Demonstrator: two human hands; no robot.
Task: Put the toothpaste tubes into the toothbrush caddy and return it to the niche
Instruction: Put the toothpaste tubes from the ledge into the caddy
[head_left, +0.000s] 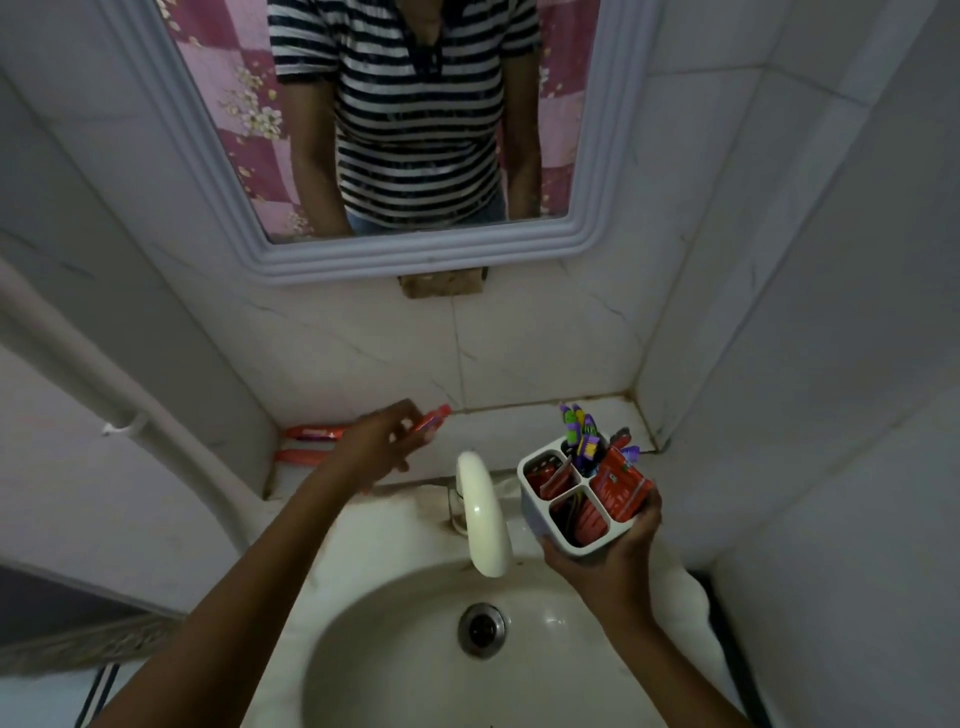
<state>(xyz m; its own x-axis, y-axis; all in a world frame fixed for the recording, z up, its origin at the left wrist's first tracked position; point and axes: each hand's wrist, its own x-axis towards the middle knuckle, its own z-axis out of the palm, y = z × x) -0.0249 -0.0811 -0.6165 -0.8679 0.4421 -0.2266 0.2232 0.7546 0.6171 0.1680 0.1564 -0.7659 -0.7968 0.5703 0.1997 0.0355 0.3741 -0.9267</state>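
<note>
My right hand (610, 551) holds the white toothbrush caddy (566, 525) from below, above the right side of the sink. Its four compartments hold red toothpaste tubes (618, 486) and purple and green toothbrushes (582, 428). My left hand (376, 447) grips one red toothpaste tube (434, 418) over the niche ledge (509, 421). Two more red tubes (311, 432) lie at the ledge's left end, against the wall, one in front of the other.
A white curved tap (483, 514) stands between my hands, over the sink basin (395, 649) with its metal drain (481, 630). A framed mirror (415, 254) hangs above the ledge. Tiled walls close in on both sides; a white pipe (78, 374) runs down the left.
</note>
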